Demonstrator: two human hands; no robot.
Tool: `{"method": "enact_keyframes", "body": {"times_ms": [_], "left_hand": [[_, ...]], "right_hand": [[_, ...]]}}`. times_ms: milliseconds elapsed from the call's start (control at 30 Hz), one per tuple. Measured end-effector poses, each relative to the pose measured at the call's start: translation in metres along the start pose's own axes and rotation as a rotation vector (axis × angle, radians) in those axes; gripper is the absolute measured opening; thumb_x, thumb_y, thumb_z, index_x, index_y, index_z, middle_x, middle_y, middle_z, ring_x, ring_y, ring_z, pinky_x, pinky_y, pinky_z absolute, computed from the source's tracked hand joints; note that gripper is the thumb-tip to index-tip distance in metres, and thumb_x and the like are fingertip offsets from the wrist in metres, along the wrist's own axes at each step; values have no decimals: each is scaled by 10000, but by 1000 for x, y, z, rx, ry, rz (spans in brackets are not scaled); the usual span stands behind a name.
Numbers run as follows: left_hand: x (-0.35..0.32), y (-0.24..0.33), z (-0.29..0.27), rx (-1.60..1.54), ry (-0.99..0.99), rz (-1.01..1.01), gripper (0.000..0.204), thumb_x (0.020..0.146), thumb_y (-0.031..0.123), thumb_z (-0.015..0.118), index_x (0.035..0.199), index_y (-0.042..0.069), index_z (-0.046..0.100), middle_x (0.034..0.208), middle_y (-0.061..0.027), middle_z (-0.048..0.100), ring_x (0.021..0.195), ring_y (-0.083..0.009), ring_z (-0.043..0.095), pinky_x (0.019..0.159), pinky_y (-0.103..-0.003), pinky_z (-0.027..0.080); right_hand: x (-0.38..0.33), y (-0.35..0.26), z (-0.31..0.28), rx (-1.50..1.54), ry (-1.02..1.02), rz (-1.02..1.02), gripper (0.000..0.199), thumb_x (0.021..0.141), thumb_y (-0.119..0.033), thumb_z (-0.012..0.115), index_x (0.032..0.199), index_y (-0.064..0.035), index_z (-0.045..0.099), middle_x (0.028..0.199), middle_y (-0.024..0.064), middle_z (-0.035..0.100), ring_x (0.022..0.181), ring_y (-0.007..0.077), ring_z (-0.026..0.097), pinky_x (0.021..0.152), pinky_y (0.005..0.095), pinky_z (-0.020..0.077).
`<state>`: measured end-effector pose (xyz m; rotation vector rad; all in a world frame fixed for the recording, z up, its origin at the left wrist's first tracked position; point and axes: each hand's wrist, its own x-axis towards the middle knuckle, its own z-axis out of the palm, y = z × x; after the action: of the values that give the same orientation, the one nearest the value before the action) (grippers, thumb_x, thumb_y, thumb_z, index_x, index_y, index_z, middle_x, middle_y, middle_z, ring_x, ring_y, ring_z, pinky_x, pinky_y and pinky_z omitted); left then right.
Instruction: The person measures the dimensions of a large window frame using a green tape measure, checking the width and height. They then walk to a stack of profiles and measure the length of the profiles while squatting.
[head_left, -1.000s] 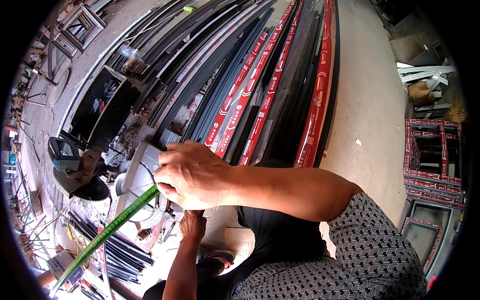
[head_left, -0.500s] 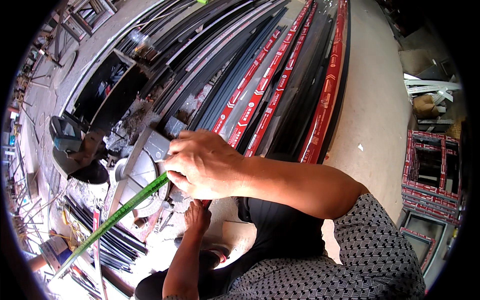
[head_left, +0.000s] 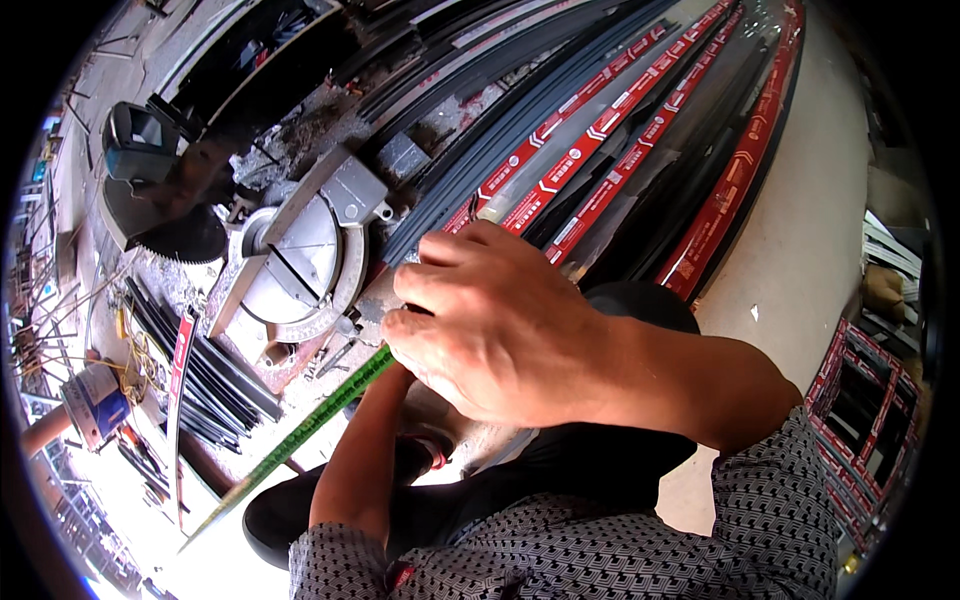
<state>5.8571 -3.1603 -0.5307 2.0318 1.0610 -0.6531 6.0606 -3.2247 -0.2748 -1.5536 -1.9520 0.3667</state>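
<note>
My right hand point(head_left: 490, 335), in the middle of the view, is closed with its back up. From under its fingers a green tape measure's blade point(head_left: 320, 410) runs down to the lower left. My left forearm point(head_left: 355, 460) rises from below to behind the right hand, which hides the left hand and whatever it may hold. Just left of the right hand is a mitre saw's round metal table point(head_left: 305, 265), slotted across its middle. Its toothed saw blade point(head_left: 185, 238) is beyond that, on the far left side.
Long dark profiles point(head_left: 440, 195) and red-filmed strips point(head_left: 575, 155) stretch away behind my hands. Short black strips point(head_left: 205, 375) lie left, near a white-and-blue can point(head_left: 95, 400). Red-and-black frames point(head_left: 865, 420) are stacked at the right. My bent knee point(head_left: 640, 305) is beside the strips.
The view has shifted, so the saw and strips appear larger and turned. My right hand now appears lower and further right with the tape measure, and it covers my left hand, visible before.
</note>
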Motion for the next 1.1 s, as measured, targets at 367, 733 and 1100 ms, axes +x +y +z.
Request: {"method": "enact_keyframes", "body": {"times_ms": [367, 733, 1100], "left_hand": [[86, -19, 19, -592, 466, 33, 579, 1035, 515, 497, 1275, -5, 586, 1207, -321, 665, 1116, -515, 626, 936, -525, 497], [145, -32, 41, -1343, 645, -395, 442, 976, 357, 724, 1109, -12, 522, 879, -145, 662, 701, -230, 668, 596, -389, 561], [131, -28, 17, -1937, 537, -476, 460, 958, 217, 759, 1317, 118, 490, 1176, -101, 662, 911, -291, 689, 789, -443, 595]], "right_hand": [[-1, -13, 8, 93, -47, 4, 189, 755, -145, 762, 894, -44, 683, 857, 51, 580, 839, 218, 576, 797, 398, 477], [5, -9, 8, 74, -45, 48, 238, 698, -111, 792, 901, -39, 692, 867, 65, 600, 795, 218, 580, 773, 390, 479], [8, -3, 5, 68, -94, 75, 229, 710, -116, 777, 908, -50, 684, 886, 54, 592, 821, 223, 590, 780, 389, 474]]}}
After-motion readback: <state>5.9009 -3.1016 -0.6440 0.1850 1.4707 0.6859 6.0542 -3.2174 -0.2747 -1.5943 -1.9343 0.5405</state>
